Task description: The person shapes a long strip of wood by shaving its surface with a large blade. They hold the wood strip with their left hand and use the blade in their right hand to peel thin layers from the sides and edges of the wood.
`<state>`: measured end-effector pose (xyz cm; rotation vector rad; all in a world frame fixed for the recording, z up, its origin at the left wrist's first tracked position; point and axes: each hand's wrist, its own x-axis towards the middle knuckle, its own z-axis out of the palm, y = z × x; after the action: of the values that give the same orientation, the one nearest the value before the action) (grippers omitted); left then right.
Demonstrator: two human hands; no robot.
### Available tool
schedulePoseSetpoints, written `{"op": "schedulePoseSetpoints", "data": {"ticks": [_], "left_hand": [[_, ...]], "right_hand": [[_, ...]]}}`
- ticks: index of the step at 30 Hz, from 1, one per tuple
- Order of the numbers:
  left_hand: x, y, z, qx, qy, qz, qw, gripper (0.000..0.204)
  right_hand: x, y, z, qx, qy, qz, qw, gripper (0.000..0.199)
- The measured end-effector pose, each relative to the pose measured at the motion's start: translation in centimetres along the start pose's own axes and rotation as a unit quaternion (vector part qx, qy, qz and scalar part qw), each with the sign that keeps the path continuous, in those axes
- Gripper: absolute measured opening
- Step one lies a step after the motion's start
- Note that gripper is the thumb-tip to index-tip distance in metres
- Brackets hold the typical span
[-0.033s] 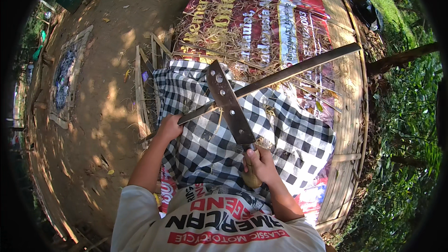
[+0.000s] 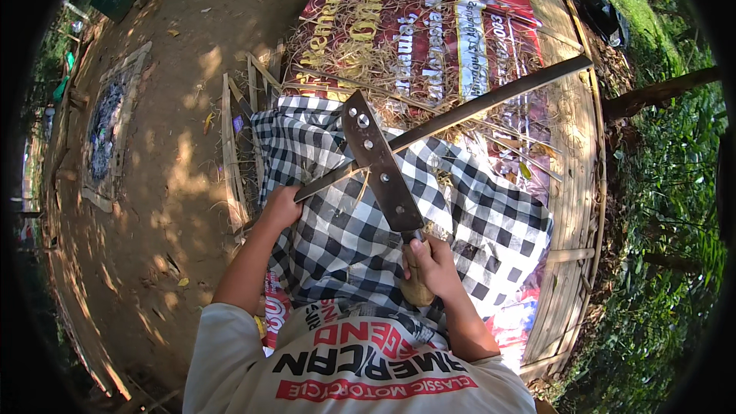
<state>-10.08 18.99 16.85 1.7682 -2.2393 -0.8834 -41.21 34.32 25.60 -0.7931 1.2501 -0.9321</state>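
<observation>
My left hand (image 2: 282, 208) is closed around the near part of a long, dark, narrow strip (image 2: 498, 100), probably bamboo. The strip slants up to the right across my lap. In my right hand (image 2: 435, 264) is the pale wooden handle of a broad machete (image 2: 374, 149) with several round holes in its blade. The blade lies across the strip, its tip pointing away from me and slightly left. A thin curled shaving (image 2: 363, 188) hangs at the crossing. Beneath both is a black-and-white checked cloth (image 2: 491, 211) spread over my legs.
A dark red printed banner (image 2: 429, 23), strewn with fine shavings, covers part of a bamboo platform (image 2: 571, 207). Split bamboo pieces (image 2: 229, 146) lie left of the cloth. Further left, bare earth surrounds a framed ash pit (image 2: 107, 123). Green plants (image 2: 667, 207) border the right side.
The strip's far end has risen slightly away from me. The machete has shifted a little to the right and away. Both hands keep their grip.
</observation>
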Motion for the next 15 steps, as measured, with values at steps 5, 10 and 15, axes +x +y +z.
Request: {"op": "schedulePoseSetpoints", "data": {"ticks": [5,10,15], "left_hand": [[-0.3,0.3,0.9,-0.027,0.015,-0.001,1.000,0.016],[-0.2,0.7,-0.2,0.006,-0.007,-0.003,1.000,0.019],[-0.3,1.6,0.4,-0.048,0.028,0.012,0.998,0.021]], "right_hand": [[-0.4,0.3,1.7,0.096,0.095,-0.054,0.989,0.037],[-0.6,0.3,2.4,0.014,0.030,0.006,0.999,0.036],[-1.3,1.2,3.4,-0.014,0.145,-0.047,0.988,0.042]]}}
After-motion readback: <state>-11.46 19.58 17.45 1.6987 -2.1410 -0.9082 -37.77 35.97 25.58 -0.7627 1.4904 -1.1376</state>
